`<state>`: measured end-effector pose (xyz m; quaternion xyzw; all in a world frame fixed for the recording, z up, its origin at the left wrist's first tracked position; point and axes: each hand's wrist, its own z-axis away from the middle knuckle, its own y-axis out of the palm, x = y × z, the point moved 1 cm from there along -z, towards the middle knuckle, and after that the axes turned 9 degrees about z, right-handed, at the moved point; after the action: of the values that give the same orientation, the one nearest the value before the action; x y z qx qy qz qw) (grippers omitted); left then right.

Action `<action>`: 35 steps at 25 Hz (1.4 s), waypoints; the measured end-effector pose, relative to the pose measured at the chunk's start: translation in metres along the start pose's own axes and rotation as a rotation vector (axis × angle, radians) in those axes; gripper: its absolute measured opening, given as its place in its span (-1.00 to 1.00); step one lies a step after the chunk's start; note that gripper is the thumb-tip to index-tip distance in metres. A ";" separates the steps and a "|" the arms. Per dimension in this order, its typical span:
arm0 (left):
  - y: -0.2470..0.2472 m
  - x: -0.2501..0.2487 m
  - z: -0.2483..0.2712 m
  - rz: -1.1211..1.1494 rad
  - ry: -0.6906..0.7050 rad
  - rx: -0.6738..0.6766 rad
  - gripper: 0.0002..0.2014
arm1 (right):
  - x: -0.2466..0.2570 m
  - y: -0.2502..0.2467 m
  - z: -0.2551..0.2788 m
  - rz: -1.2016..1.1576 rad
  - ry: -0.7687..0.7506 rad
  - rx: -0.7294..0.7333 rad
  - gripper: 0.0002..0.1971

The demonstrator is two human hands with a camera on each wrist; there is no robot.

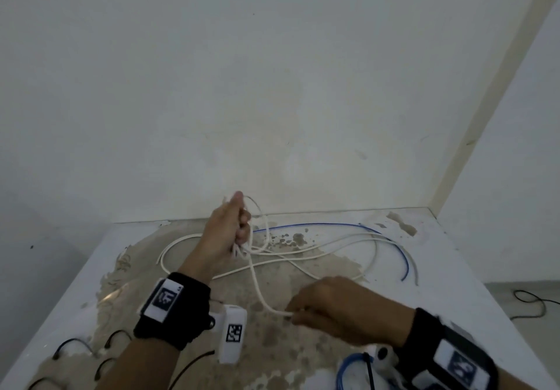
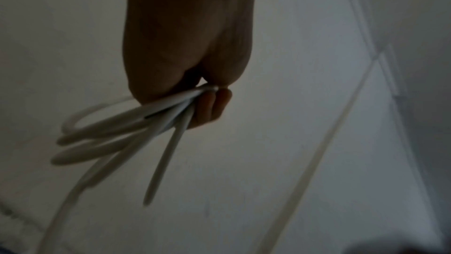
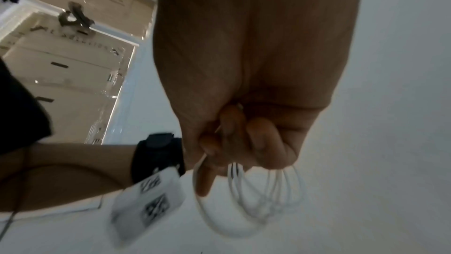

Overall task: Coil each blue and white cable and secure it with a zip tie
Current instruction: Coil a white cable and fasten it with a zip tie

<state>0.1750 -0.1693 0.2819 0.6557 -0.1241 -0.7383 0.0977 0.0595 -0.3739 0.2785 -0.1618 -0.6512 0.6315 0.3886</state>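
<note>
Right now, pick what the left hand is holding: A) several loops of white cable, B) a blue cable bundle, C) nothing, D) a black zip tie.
A: the left hand grips several loops of white cable bunched in its curled fingers, while the blue cable lies loose on the table.

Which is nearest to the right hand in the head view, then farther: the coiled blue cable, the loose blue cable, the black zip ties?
1. coiled blue cable, just below the right hand.
2. loose blue cable, far side, right.
3. black zip ties, near-left corner.
</note>
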 end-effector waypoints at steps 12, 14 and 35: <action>0.057 0.028 0.055 0.135 -0.572 0.459 -0.54 | -0.042 -0.001 -0.016 -0.737 0.241 -0.709 -0.88; 0.060 0.029 0.056 0.145 -0.594 0.441 -0.56 | -0.040 0.010 -0.017 -0.842 0.224 -0.731 -0.80; 0.061 0.054 0.049 -0.179 0.058 -0.015 -0.67 | -0.041 0.052 -0.032 -0.850 0.461 -1.012 -0.83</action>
<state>0.1185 -0.2413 0.2554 0.6846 -0.0565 -0.7256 0.0401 0.0939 -0.3724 0.2141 -0.1841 -0.7729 -0.0066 0.6072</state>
